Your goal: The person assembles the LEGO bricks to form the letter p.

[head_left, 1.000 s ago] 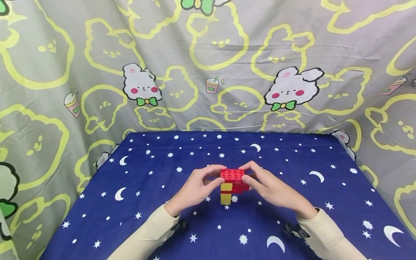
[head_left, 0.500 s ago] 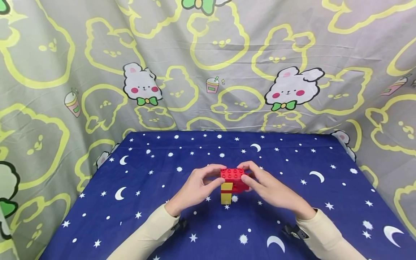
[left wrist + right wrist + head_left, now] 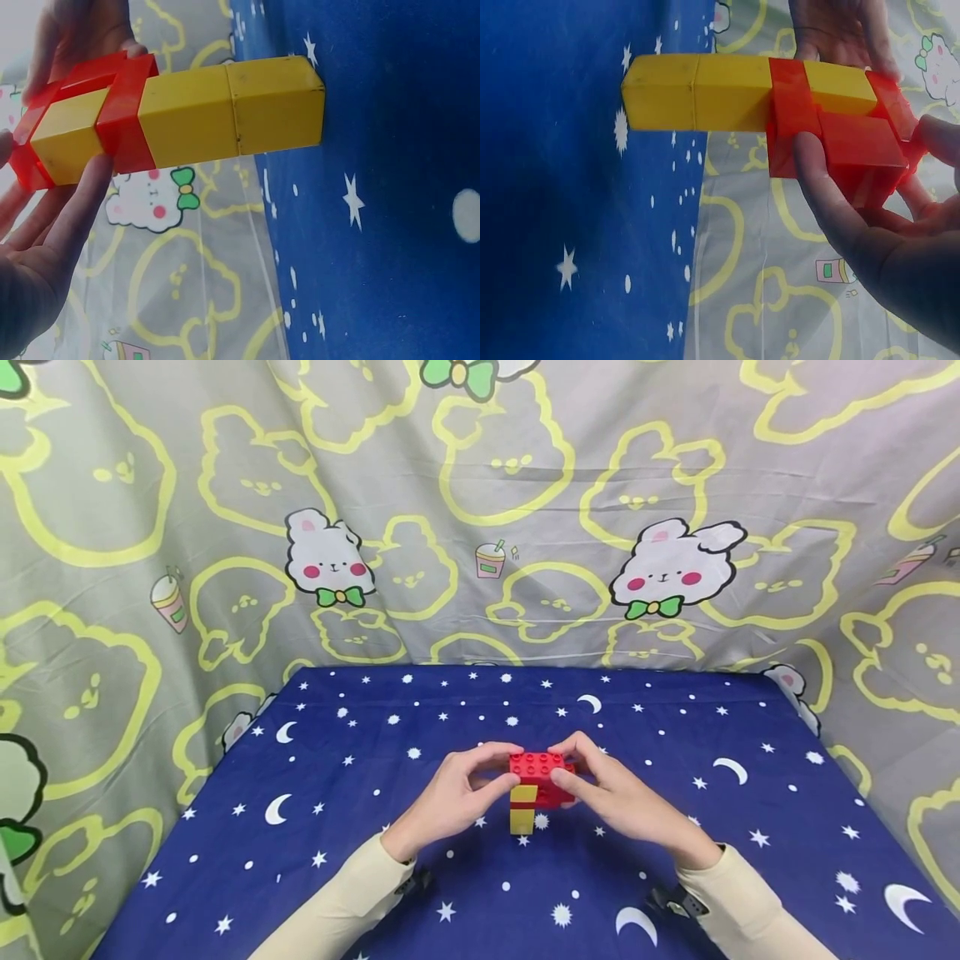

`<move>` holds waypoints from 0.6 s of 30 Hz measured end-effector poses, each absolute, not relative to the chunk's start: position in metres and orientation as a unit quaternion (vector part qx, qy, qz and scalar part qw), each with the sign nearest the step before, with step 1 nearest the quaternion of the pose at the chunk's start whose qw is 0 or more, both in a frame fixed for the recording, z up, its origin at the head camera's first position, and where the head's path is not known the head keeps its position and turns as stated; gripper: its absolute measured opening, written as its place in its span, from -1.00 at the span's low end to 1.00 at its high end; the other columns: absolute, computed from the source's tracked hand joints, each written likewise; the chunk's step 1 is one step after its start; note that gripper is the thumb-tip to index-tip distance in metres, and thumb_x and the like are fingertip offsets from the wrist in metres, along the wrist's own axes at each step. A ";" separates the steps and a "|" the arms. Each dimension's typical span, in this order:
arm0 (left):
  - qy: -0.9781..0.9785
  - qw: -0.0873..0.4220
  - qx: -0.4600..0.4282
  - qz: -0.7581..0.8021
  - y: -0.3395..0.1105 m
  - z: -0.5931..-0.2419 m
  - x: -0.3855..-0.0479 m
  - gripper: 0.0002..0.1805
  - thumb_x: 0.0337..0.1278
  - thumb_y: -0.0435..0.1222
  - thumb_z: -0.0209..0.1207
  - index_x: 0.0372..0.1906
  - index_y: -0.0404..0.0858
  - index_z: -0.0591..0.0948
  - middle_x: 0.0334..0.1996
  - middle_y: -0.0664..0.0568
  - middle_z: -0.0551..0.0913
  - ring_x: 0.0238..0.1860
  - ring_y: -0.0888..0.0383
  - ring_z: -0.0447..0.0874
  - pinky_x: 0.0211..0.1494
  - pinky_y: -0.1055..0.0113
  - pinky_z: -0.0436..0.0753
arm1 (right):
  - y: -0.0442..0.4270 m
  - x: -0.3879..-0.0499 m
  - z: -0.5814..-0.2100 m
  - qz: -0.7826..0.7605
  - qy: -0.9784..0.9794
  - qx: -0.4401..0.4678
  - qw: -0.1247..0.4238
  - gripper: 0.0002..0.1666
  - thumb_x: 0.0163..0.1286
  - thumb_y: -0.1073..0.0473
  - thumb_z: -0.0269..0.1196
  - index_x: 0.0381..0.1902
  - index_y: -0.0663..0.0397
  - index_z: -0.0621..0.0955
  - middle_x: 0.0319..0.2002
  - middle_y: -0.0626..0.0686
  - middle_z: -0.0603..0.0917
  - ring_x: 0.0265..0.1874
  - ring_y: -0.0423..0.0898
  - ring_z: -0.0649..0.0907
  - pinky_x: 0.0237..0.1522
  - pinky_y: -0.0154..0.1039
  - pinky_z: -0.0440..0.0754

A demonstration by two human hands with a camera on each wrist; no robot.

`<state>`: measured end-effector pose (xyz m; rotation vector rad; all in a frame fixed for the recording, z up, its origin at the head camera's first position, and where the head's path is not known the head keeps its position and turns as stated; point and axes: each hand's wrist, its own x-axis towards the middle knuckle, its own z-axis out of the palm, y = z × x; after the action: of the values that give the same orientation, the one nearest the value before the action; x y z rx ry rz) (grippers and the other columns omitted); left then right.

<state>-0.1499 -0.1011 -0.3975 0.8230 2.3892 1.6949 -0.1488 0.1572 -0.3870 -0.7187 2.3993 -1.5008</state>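
Note:
A stack of toy building bricks stands upright on the table between both hands. Two yellow bricks form its lower part. Above them comes a red brick, then a yellow brick beside a red brick. A studded red brick tops it. My left hand grips the upper part from the left, thumb in front and fingers behind. From the right, my right hand grips it, its thumb on the red front side. Some fingertips are hidden behind the bricks.
Dark blue cloth with white stars and moons covers the table. A grey curtain with yellow outlines and rabbit faces hangs behind it and at both sides. Dark straps circle the wrists below the cream sleeves.
My right thumb has slid slightly left along the red brick's front. The left hand and the stack hold nearly still.

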 end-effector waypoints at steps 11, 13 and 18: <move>0.782 0.035 0.275 0.558 -0.100 -0.399 -0.150 -0.61 0.35 -0.21 0.31 0.24 -0.05 0.62 0.08 0.19 0.68 0.10 0.25 0.71 0.09 0.32 0.71 | 0.160 -0.152 -0.390 -0.546 0.794 -0.230 0.132 -0.66 0.52 -0.07 0.24 0.12 -0.15 0.45 0.05 0.06 0.63 -0.03 0.05 0.70 -0.10 -0.10 0.77; 0.782 0.032 0.275 0.558 -0.100 -0.399 -0.150 -0.61 0.35 -0.21 0.32 0.23 -0.05 0.62 0.07 0.20 0.66 0.10 0.24 0.71 0.09 0.32 0.71 | 0.161 -0.153 -0.391 -0.549 0.793 -0.232 0.131 -0.66 0.52 -0.06 0.25 0.12 -0.14 0.45 0.05 0.07 0.63 -0.05 0.06 0.70 -0.11 -0.10 0.77; 0.784 0.027 0.274 0.556 -0.099 -0.399 -0.150 -0.62 0.35 -0.21 0.31 0.22 -0.02 0.63 0.04 0.22 0.67 0.10 0.24 0.72 0.07 0.33 0.72 | 0.160 -0.153 -0.391 -0.551 0.791 -0.233 0.127 -0.68 0.53 -0.03 0.24 0.12 -0.11 0.46 0.05 0.11 0.62 -0.06 0.08 0.70 -0.12 -0.08 0.77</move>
<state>-0.1496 -0.0992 -0.3986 0.8460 2.4226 1.7173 -0.1526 0.1601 -0.3906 -0.6795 2.3019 -1.6032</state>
